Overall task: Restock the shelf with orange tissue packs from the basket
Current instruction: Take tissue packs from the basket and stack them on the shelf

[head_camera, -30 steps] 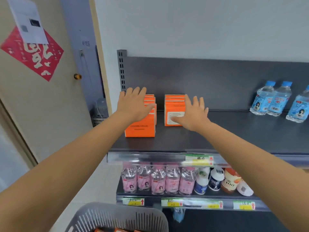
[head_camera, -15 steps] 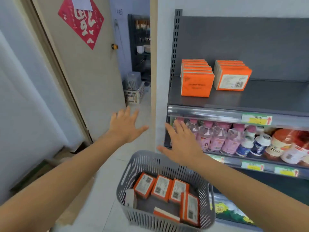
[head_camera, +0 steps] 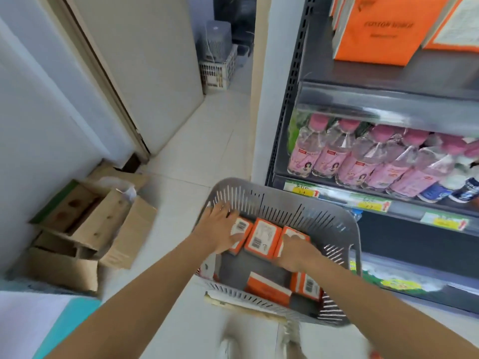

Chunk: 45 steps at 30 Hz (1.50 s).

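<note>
A grey slotted basket (head_camera: 285, 203) stands on the floor in front of the shelf unit. Inside it, three orange tissue packs stand in a row, and two more (head_camera: 268, 287) lie at the near side. My left hand (head_camera: 220, 229) wraps the left pack (head_camera: 242, 228), with the thumb across its front. My right hand (head_camera: 293, 252) closes over the right pack (head_camera: 296, 233). The middle pack (head_camera: 263, 238) stands untouched between them. More orange packs (head_camera: 375, 29) sit on the dark top shelf (head_camera: 388, 73) at the upper right.
Pink-capped bottles (head_camera: 363, 156) fill the shelf below, behind yellow price tags. Open cardboard boxes (head_camera: 85, 224) lie on the floor at the left by a door. A white crate (head_camera: 217, 71) stands in the passage behind.
Both hands have dropped from above the basket's rim into it and closed on the outer two packs. The view has tilted down towards the basket.
</note>
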Tool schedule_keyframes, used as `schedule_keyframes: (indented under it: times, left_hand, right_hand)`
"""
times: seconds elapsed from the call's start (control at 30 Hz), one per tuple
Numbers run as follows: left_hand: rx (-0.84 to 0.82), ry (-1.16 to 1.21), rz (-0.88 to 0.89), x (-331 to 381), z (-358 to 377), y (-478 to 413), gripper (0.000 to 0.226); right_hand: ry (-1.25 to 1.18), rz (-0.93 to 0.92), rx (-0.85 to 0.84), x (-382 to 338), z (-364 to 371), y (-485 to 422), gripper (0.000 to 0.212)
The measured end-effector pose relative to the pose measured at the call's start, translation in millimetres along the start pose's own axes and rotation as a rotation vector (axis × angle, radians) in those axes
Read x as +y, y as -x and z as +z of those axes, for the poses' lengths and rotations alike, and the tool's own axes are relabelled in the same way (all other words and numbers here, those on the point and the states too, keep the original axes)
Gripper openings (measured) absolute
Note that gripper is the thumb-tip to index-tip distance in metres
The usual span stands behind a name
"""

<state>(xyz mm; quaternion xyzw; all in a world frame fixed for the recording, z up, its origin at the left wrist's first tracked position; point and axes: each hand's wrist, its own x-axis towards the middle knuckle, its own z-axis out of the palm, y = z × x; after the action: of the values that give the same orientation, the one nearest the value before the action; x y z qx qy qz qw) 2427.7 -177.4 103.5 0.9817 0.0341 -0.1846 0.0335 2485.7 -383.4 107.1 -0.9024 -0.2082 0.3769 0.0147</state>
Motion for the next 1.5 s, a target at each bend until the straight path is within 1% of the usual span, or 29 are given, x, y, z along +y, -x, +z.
schedule_keyframes:
  times: [0.07,0.13,0.2,0.27,0.33,0.4,0.47,0.53,0.57,0.63,0.73,0.8,0.87,0.9,0.93,0.97,1.0,1.03,1.07,1.1,1.13,1.17,1.23,1.27,1.3,1.37,1.43,1.47,1.5]
  left_hand:
    - [-0.080,0.039,-0.017,6,25,-13,0.076]
    - [-0.166,0.068,-0.060,12,47,-27,0.082]
    - [-0.233,0.105,-0.119,16,63,-42,0.087]
    - [-0.292,0.137,-0.170,17,76,-57,0.090]
    - [-0.318,0.155,-0.215,15,86,-72,0.096]
    - [-0.312,0.164,-0.244,12,94,-86,0.103]
    - [-0.295,0.185,-0.273,11,98,-96,0.107]
    - [-0.301,0.203,-0.299,13,101,-103,0.110]
    - [-0.312,0.217,-0.316,14,102,-105,0.112]
    - [-0.348,0.220,-0.344,18,102,-107,0.119]
    - [-0.433,0.133,-0.374,23,103,-106,0.137]
    - [-0.460,0.087,-0.385,25,107,-104,0.148]
    - [-0.412,0.099,-0.396,24,112,-103,0.150]
    - [-0.386,0.145,-0.405,23,112,-101,0.149]
    - [-0.368,0.232,-0.421,21,110,-99,0.148]
    - [-0.375,0.368,-0.456,18,107,-97,0.147]
    - [-0.407,0.548,-0.497,15,100,-95,0.144]
    - [-0.450,0.770,-0.545,13,89,-91,0.136]
    - [-0.494,1.012,-0.556,12,76,-89,0.116]
    - [-0.516,1.235,-0.537,11,61,-85,0.078]
    - [-0.550,1.391,-0.524,9,46,-82,0.037]
    - [-0.576,1.506,-0.522,6,28,-77,0.016]
    - [-0.588,1.595,-0.511,-3,-9,-62,0.014]
    - [-0.574,1.599,-0.497,-9,-27,-54,0.022]
    - [-0.565,1.594,-0.467,-16,-44,-45,0.037]
    - [-0.574,1.602,-0.396,-24,-78,-25,0.058]
    - [-0.599,1.558,-0.322,-28,-105,-6,0.080]
    - [-0.623,1.523,-0.289,-30,-118,4,0.088]
    - [-0.631,1.492,-0.254,-33,-130,12,0.090]
  right_hand:
    - [-0.006,0.069,-0.080,9,14,-18,0.070]
    - [-0.038,0.087,-0.117,12,23,-37,0.066]
    - [-0.083,0.088,-0.095,10,30,-56,0.061]
    - [-0.103,0.096,-0.029,5,36,-75,0.059]
    - [-0.044,0.074,0.049,-1,43,-94,0.067]
    - [0.043,0.012,0.115,-5,48,-112,0.081]
    - [0.142,-0.022,0.122,-9,52,-125,0.102]
    - [0.281,-0.012,0.094,-12,59,-133,0.120]
    - [0.356,0.000,0.088,-14,63,-135,0.124]
    - [0.438,0.023,0.086,-17,70,-137,0.123]
    - [0.395,0.028,0.111,-16,72,-137,0.120]
    - [0.324,-0.013,0.133,-13,68,-138,0.116]
    - [0.252,-0.069,0.133,-8,63,-136,0.113]
    - [0.189,-0.100,0.119,-5,59,-134,0.110]
    - [0.091,-0.121,0.107,-2,54,-132,0.104]
    - [-0.053,-0.123,0.105,0,48,-128,0.094]
    - [-0.250,-0.095,0.092,1,40,-124,0.078]
    - [-0.515,-0.035,0.057,2,31,-119,0.062]
    - [-0.827,0.056,-0.006,4,20,-114,0.050]
    - [-1.123,0.144,-0.122,7,11,-109,0.043]
    - [-1.349,0.186,-0.242,12,2,-103,0.040]
    - [-1.479,0.180,-0.309,18,-7,-96,0.042]
    - [-1.554,0.111,-0.372,26,-24,-80,0.054]
    - [-1.565,0.065,-0.414,28,-32,-72,0.061]
    - [-1.575,0.022,-0.439,27,-39,-62,0.067]
    - [-1.569,-0.066,-0.464,21,-54,-43,0.074]
    - [-1.535,-0.123,-0.461,10,-69,-21,0.073]
    - [-1.513,-0.149,-0.450,5,-76,-10,0.068]
    - [-1.483,-0.182,-0.433,-1,-83,1,0.064]
